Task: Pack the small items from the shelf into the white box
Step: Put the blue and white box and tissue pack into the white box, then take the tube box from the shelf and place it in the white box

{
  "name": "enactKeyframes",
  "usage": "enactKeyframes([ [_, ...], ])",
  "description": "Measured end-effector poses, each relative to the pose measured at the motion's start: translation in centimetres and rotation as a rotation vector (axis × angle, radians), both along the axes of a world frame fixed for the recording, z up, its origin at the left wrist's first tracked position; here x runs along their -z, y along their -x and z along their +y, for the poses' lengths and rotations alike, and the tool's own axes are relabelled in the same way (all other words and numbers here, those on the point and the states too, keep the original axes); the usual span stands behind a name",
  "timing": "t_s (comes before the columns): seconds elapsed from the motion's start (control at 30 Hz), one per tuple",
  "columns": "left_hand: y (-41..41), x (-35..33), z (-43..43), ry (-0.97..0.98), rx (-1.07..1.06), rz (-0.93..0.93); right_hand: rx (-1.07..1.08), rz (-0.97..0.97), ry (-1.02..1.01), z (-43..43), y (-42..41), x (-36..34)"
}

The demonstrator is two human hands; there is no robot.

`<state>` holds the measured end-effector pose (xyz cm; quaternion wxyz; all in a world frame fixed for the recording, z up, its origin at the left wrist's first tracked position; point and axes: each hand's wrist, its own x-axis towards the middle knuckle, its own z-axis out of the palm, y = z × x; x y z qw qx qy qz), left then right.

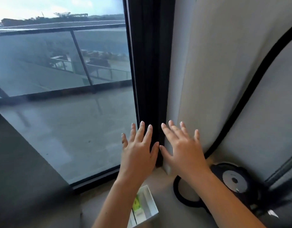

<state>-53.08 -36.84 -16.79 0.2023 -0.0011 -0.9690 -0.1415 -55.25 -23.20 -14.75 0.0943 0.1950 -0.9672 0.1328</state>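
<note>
My left hand [138, 150] and my right hand [183, 148] are both raised in front of me, fingers straight and spread, holding nothing. They hover side by side before the black window frame [150, 79]. Below my left forearm the white box [150, 204] lies on the floor, partly hidden by the arm. A yellow-green small item [136, 203] lies inside it, next to a white divider. No shelf is in view.
A large window [59, 96] fills the left, showing a balcony outside. A light wall [207, 79] is on the right, with a black hose [250, 89] curving down it. A round black robot vacuum [235, 178] sits on the floor at lower right.
</note>
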Motion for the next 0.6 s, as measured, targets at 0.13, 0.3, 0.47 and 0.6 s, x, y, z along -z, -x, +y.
enactKeyframes([
  [0.13,-1.5,-0.2,0.3,-0.014,0.175,-0.036,0.144,0.006,-0.027,0.5,-2.8,-0.6],
  [0.3,-3.2,-0.1,2.3,-0.039,0.341,-0.054,0.291,0.015,-0.038,2.6,-6.7,-1.0],
  [0.47,-5.0,-0.7,5.5,-0.053,0.454,-0.053,0.433,0.004,-0.037,5.8,-10.8,-1.5],
  [0.6,-6.5,-2.0,8.9,-0.043,0.577,-0.031,0.558,0.034,-0.055,8.8,-14.0,-2.1],
])
